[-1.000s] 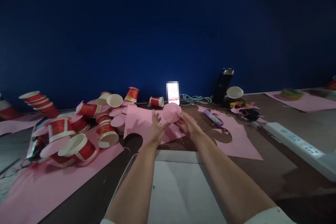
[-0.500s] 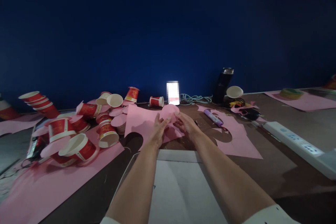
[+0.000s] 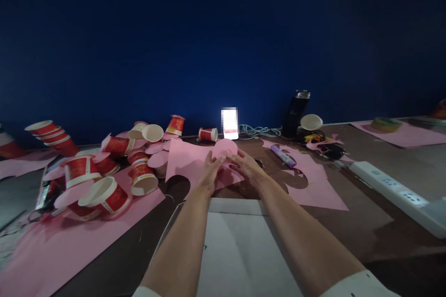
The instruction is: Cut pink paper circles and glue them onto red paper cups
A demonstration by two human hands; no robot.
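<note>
While both arms reach straight forward over the worktop [image 3: 365, 232], the left hand [image 3: 210, 169] and right hand [image 3: 245, 166] meet at a pink paper circle [image 3: 226, 147], pinching its lower edge from either side. Each grip is closed on the paper with fingertips only. The circle is raised just above a larger pink sheet [image 3: 188, 160], in front of a glowing phone [image 3: 229, 123]. Handling it well, I judge, means light, even pressure so the thin paper does not crease. Red paper cups [image 3: 104, 195] lie heaped at left; a purple glue stick [image 3: 283, 156] rests at right.
</note>
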